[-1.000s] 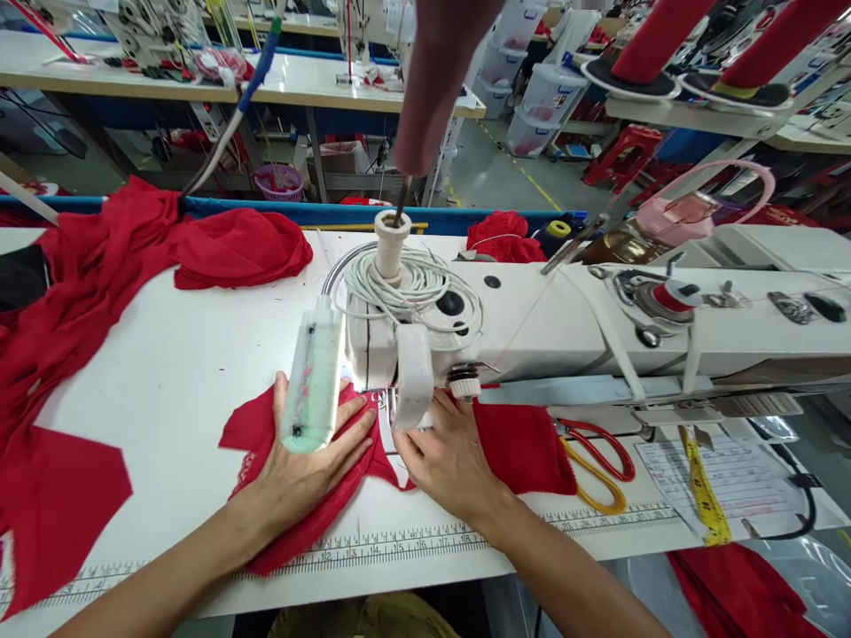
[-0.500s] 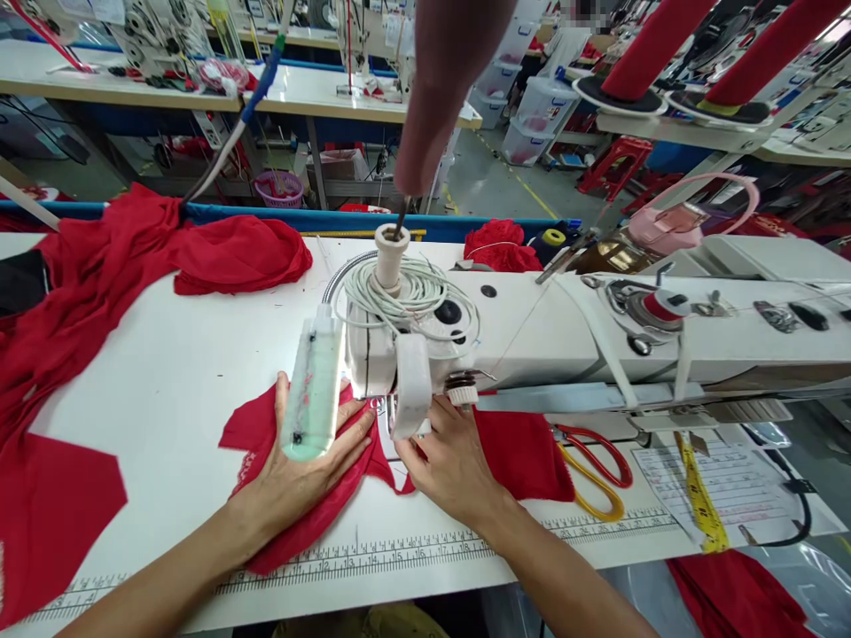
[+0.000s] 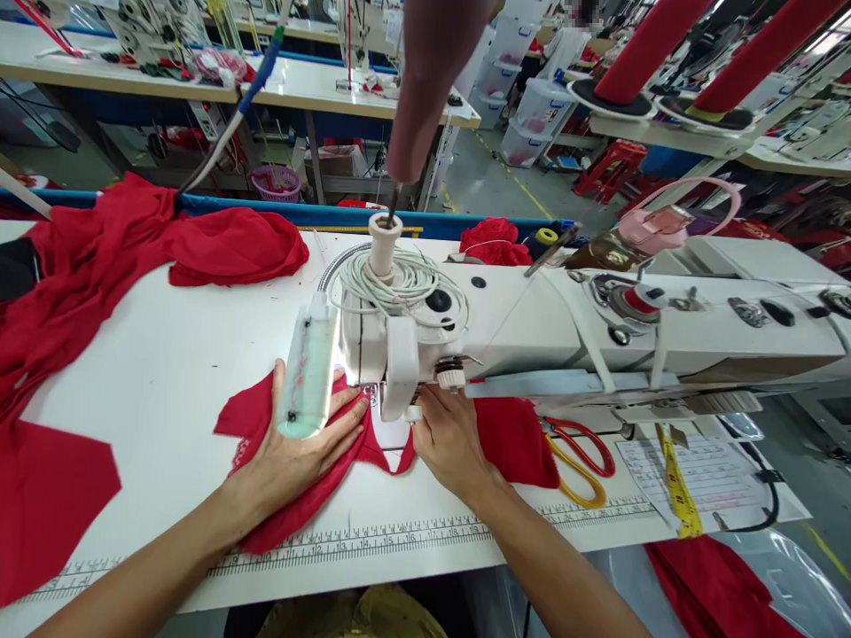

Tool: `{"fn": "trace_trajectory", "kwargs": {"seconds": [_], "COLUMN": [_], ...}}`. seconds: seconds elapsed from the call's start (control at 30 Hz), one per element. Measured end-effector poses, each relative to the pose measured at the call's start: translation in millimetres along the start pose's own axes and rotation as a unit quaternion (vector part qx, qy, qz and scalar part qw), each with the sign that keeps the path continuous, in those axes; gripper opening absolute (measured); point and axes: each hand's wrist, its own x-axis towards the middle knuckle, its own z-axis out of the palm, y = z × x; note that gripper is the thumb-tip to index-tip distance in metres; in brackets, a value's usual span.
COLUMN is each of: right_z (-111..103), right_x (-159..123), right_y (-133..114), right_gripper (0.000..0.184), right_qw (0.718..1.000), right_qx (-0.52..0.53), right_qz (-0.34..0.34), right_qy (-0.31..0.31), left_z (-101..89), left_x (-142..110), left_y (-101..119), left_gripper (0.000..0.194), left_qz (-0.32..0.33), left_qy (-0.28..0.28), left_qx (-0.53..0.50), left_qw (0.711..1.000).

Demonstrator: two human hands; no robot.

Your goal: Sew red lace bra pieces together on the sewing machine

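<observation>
Head view: left hand (image 3: pixel 302 456) flat on the red cloth (image 3: pixel 292 514), fingers stretched out and a bit spread, tips toward the needle end of the sewing machine (image 3: pixel 525 319). Right hand (image 3: pixel 452 443) on the same cloth, right of the needle end, fingers bunched and bent — tips hidden behind the machine head, so can't tell if they pinch anything. Cloth lies on the white table (image 3: pixel 192 372), running under both hands and below the machine head, its right part out past the right hand. A pale green plastic block (image 3: pixel 309 368) hangs in front of the left hand (covers some of it). Scissors (image 3: pixel 578 461), red and yellow handles, at the cloth's right end; tape measure (image 3: pixel 679 487) across a paper sheet (image 3: pixel 731 483) farther right. Coiled cord (image 3: pixel 363 288) on top of the machine — more red fabric (image 3: pixel 126 230) heaped at far left.
</observation>
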Motion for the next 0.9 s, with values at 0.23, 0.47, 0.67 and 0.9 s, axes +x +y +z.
{"fn": "trace_trajectory", "kwargs": {"seconds": [0.23, 0.47, 0.67, 0.9], "right_z": [-3.4, -1.9, -4.9, -32.6], "right_x": [-2.5, -6.8, -6.1, -28.3], "right_y": [-3.4, -1.3, -2.5, -17.5], "right_gripper": [0.024, 0.02, 0.02, 0.027], "right_qw": [1.0, 1.0, 0.996, 0.976], "right_qx": [-0.005, 0.004, 0.019, 0.041], "right_qz": [0.005, -0.023, -0.051, -0.113], "right_qy": [-0.008, -0.008, -0.067, -0.179], "left_z": [-6.2, -3.9, -0.6, -22.9], "left_x": [-1.3, -2.0, 3.5, -19.7], "left_y": [12.0, 12.2, -5.9, 47.3], "left_gripper": [0.034, 0.034, 0.035, 0.046], "left_qz": [-0.004, -0.011, 0.008, -0.065], "left_qy": [-0.036, -0.026, -0.055, -0.049], "left_qx": [0.047, 0.05, 0.026, -0.004], "left_qw": [0.998, 0.998, 0.998, 0.997]}}
